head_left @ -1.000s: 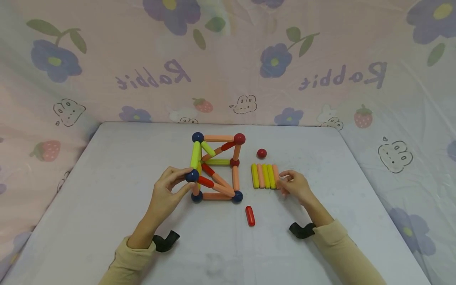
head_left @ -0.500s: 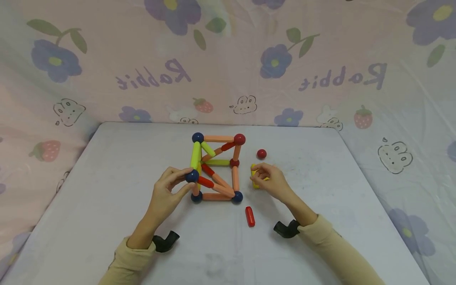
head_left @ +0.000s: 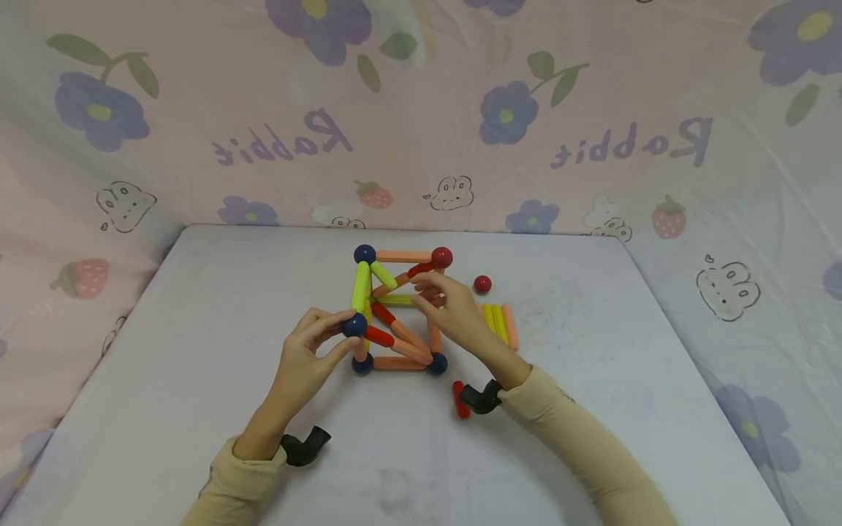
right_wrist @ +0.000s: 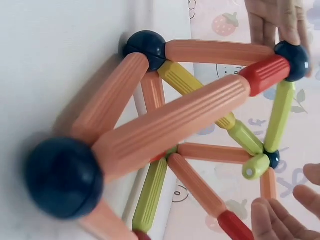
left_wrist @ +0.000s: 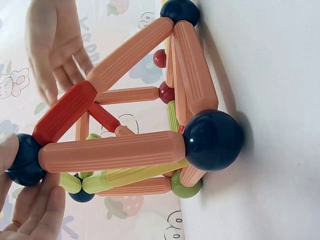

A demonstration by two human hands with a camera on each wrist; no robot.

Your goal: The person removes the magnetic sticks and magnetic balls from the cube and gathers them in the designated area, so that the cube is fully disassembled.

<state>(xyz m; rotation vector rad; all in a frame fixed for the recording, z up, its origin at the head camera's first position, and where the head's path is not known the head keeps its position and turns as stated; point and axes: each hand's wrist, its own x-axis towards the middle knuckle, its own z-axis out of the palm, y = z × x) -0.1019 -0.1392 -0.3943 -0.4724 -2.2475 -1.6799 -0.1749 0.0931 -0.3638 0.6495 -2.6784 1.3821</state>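
Note:
My left hand (head_left: 309, 358) pinches a dark blue ball (head_left: 354, 325) between thumb and fingers, at the raised near-left corner of a frame of ridged sticks and balls. From that ball run a peach stick (left_wrist: 110, 152), a red piece (left_wrist: 65, 112) joined to another peach stick, and a lime stick (right_wrist: 279, 115). My right hand (head_left: 454, 310) hovers over the frame's right side, fingers loosely bent and apart, with nothing seen between them. A short lime stick (right_wrist: 256, 167) juts from the far-left blue ball (head_left: 365, 254), its outer end free. A red ball (head_left: 442, 257) tops the far-right corner.
Right of the frame, yellow and peach sticks (head_left: 500, 325) lie in a row, partly behind my right hand. A loose red ball (head_left: 483, 284) lies beyond them. Nearer me is a short red stick (head_left: 458, 400), partly covered by the black wrist piece (head_left: 482, 398).
My right hand has moved left from beside the stick row, across it, to the frame's right side. The left hand keeps its pinch on the blue ball, and the frame stays put.

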